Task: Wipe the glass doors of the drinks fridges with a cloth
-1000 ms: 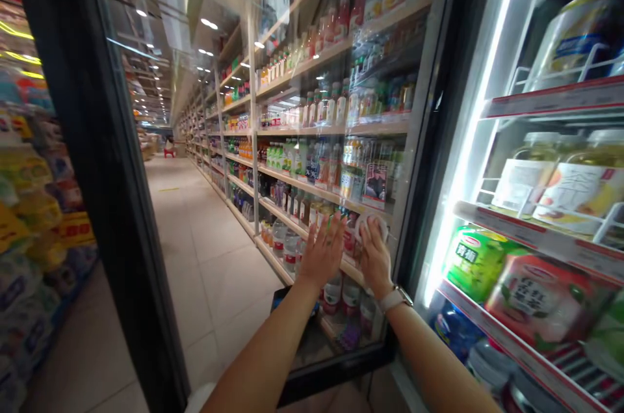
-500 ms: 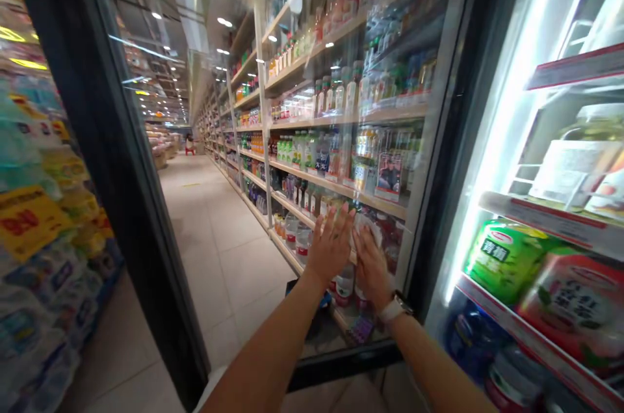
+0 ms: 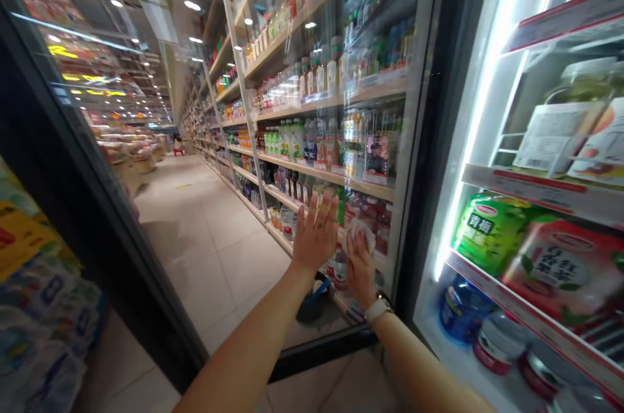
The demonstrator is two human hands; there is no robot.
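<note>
My left hand (image 3: 314,234) lies flat on the glass door (image 3: 229,276), its fingers spread and pointing up. It holds nothing. Just to its right, my right hand (image 3: 361,273) presses a crumpled white cloth (image 3: 366,235) to the lower right part of the pane, fingers over it. Whether the cloth is fabric or paper I cannot tell. A watch with a pale band (image 3: 379,307) is on my right wrist. The door stands swung out, its black frame (image 3: 414,218) running close beside my right hand.
Right of the door, a lit fridge holds a green drink pack (image 3: 487,231), a red drink pack (image 3: 560,270) and large bottles. Through the glass, shelves of bottled drinks line an aisle (image 3: 195,218). A dark bucket (image 3: 312,309) stands on the floor. A yellow price sign (image 3: 24,234) is at left.
My hands have moved apart; the left one lies farther left on the glass. The right hand with the cloth is slightly lower. The view has shifted, showing more of the fridge.
</note>
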